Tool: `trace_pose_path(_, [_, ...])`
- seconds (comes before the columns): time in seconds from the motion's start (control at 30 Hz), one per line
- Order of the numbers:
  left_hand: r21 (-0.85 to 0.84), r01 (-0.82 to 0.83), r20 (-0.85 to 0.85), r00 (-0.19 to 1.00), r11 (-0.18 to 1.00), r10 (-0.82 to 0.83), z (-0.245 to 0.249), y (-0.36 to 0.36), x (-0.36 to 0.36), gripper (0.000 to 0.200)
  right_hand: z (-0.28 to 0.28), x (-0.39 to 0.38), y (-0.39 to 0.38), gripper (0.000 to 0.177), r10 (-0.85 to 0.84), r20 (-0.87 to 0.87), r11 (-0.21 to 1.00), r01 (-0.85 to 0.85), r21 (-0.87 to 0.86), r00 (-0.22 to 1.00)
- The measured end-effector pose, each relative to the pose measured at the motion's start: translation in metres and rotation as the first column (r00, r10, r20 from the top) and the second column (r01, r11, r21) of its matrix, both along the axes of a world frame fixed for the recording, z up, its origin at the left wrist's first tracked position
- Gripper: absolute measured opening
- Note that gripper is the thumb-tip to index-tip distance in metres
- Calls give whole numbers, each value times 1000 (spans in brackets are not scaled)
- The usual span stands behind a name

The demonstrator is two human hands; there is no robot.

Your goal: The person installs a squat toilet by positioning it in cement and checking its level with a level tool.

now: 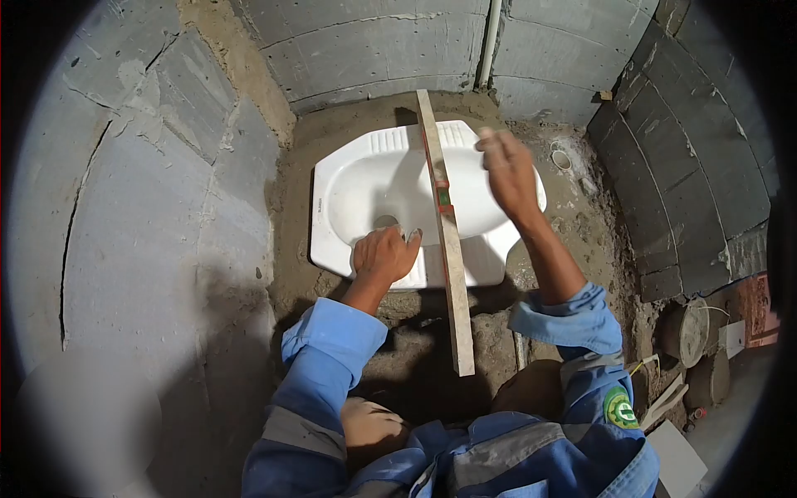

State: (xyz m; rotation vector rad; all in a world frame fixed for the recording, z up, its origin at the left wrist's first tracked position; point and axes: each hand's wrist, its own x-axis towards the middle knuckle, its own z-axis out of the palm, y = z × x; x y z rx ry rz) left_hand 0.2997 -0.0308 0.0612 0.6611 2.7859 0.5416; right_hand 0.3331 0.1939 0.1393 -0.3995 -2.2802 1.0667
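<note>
A white squat toilet (349,178) is set in wet grey mortar. Across it from front to back lies a long spirit level (454,274) with a green vial near its middle. My left hand (386,253) is closed over the toilet's near rim, left of the level, with its thumb out to the side; its fingertips are hidden. Raised above the right part of the bowl, my right hand (508,174) holds nothing. Its fingers are loosely bent and slightly blurred, apart from the level.
Grey block walls (374,50) enclose the corner on the left, back and right. A white pipe (490,41) runs up the back wall, and a round pipe opening (561,159) sits in the floor. Buckets (685,332) and offcuts (664,404) lie at lower right.
</note>
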Motion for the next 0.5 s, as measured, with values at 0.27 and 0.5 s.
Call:
trace_pose_path(0.27, [-128,-4,53,999,992,11,3,2,-5,55,-107,33,-24,41,188,-128,862,-226,-453,974])
trace_pose_path(0.5, [-197,19,64,998,980,-6,-1,2,-7,60,-99,28,-18,37,206,-197,698,-285,-657,959])
